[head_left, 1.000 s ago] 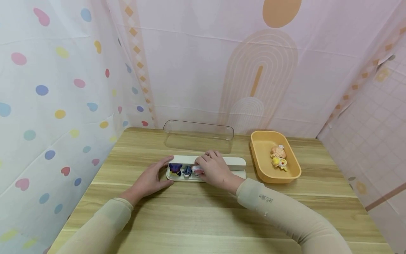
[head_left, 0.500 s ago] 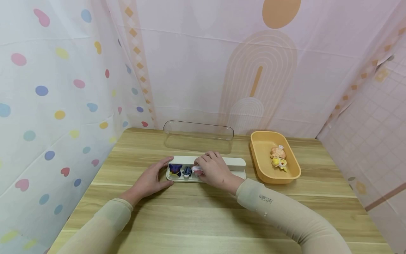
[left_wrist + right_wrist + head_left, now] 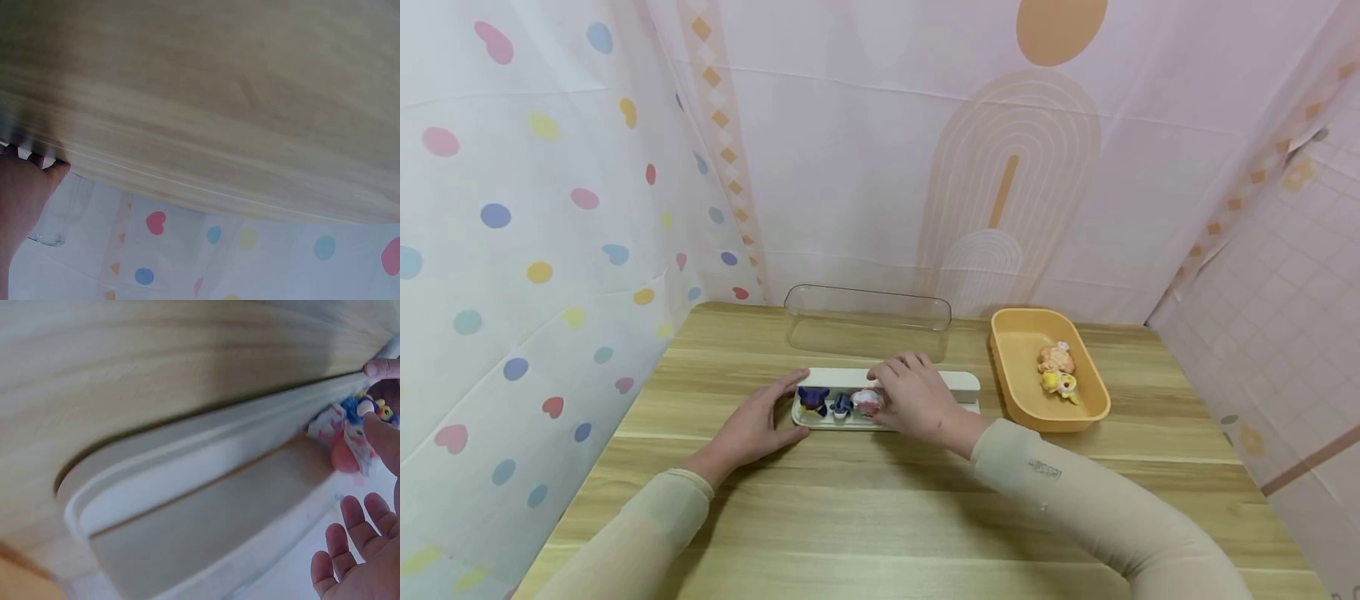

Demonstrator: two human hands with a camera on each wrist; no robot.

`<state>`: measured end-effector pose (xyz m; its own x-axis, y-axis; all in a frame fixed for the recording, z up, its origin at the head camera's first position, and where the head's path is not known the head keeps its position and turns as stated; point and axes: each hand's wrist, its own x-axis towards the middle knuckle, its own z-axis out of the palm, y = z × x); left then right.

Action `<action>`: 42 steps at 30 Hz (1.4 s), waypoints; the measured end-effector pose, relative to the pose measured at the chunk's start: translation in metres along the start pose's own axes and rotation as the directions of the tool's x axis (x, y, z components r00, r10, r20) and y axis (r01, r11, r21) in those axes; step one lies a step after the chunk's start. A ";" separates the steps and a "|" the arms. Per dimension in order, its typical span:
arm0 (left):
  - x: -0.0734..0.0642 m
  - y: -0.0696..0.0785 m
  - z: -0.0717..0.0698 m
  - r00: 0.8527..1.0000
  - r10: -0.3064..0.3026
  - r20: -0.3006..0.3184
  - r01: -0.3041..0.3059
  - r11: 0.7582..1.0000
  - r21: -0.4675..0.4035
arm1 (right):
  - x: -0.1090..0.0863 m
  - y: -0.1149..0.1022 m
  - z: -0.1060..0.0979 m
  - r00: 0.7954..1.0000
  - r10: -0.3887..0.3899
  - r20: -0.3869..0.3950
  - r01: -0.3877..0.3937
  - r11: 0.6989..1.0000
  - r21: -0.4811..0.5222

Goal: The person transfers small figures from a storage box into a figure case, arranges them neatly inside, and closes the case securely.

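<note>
A long white stepped base (image 3: 842,378) lies on the table, with several small figurines along its lower front step. My left hand (image 3: 751,427) grips the base's left end between thumb and fingers. Nearest that hand stands a dark purple-blue figurine (image 3: 813,402), then a smaller blue one (image 3: 841,406). Third in the row is a pink-and-white figurine (image 3: 868,402). Just right of it is my right hand (image 3: 919,398). In the right wrist view its fingers are spread, apart from the pink-and-white figurine (image 3: 345,449), and the thumb is close to it; contact cannot be told.
Behind the base is a transparent box-like cover (image 3: 868,333). To the right stands a yellow-orange tray (image 3: 1022,367) holding a peach-coloured figurine (image 3: 1056,359) and a yellow-and-white figurine (image 3: 1060,384). Patterned curtains (image 3: 850,167) hang along the table's back and sides.
My right hand has let go of the pink-and-white figurine and shifted slightly right, so more of the figurine shows. The left hand stays on the base's end.
</note>
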<state>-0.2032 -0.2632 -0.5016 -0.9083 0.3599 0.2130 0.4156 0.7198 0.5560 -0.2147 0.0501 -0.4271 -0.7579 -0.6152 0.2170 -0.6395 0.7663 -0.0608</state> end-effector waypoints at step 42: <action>0.000 0.002 -0.001 1.000 -0.019 0.013 0.019 1.000 0.007 | -0.118 0.215 -0.076 0.792 0.540 0.284 -0.586 0.804 0.104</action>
<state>-0.2023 -0.2623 -0.5002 -0.9153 0.3540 0.1922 0.3990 0.7308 0.5539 -0.2533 0.3018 -0.3915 -0.9825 -0.1258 -0.1377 -0.0837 0.9570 -0.2777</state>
